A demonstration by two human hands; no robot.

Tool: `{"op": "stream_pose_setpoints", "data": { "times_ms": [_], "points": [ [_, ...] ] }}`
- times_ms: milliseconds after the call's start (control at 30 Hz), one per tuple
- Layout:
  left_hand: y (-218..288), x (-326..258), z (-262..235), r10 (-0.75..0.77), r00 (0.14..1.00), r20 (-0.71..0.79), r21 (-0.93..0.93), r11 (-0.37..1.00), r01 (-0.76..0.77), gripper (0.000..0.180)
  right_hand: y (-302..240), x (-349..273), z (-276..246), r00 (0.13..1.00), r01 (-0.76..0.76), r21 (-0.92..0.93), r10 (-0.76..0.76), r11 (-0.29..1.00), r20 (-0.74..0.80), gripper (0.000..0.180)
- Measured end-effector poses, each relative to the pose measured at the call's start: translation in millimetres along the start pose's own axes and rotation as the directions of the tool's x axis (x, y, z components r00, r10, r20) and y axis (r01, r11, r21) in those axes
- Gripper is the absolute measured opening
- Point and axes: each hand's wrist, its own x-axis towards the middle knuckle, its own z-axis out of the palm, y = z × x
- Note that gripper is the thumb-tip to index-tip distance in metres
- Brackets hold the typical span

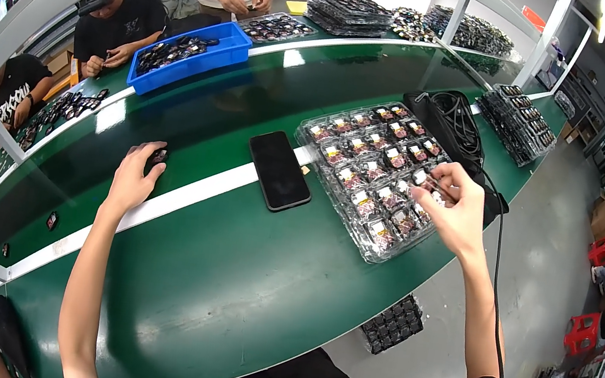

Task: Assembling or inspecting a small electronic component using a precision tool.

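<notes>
On the green belt, my left hand has its fingers closed around a small dark item, partly hidden by the fingers. My right hand is over the right side of a clear plastic tray. Its thumb and fingers are curved and apart, with the tips at one of the compartments. Small dark packaged pieces with white, yellow and reddish faces, such as one piece, sit in the tray's compartments. Between my hands lies a black smartphone, across the white strip.
Black cable lies coiled on a dark bag behind the tray. Stacked filled trays stand at the bench's right end. A blue bin of dark pieces is across the belt, where other people work. Loose pieces lie left. A black tray sits below the edge.
</notes>
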Motion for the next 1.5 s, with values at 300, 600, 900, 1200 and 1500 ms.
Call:
{"op": "stream_pose_setpoints", "data": {
  "times_ms": [300, 600, 900, 1200, 1500],
  "points": [
    [23.2, -10.1, -3.8, 0.147, 0.982, 0.115, -0.261, 0.959, -0.113, 0.06, 76.7, -4.0, -53.0, 0.961, -0.16, -0.409, 0.047, 0.898, -0.274, 0.041],
    [93.7, -89.3, -11.7, 0.352, 0.918, 0.181, -0.118, 0.935, -0.335, 0.055, 52.6, -18.2, -30.4, 0.975, -0.123, -0.13, 0.095, 0.984, -0.203, 0.027],
    [98.8, -154.7, -22.7, 0.204, 0.969, 0.14, -0.097, 0.977, -0.192, 0.065, -92.6, -81.7, 102.7, 0.821, -0.271, 0.386, 0.003, 0.882, 0.571, 0.019],
    [76.1, -184.4, -26.9, 0.196, 0.968, 0.159, -0.253, 0.956, -0.152, 0.061, -127.7, -87.0, 203.2, 0.65, -0.011, 0.428, -0.319, 0.904, 0.69, 0.016],
    [73.7, -185.6, -24.3, 0.208, 0.974, 0.09, -0.364, 0.917, -0.163, 0.054, -111.8, -89.4, 227.0, 0.659, 0.094, 0.411, -0.366, 0.907, 0.657, 0.019]
  ]
}}
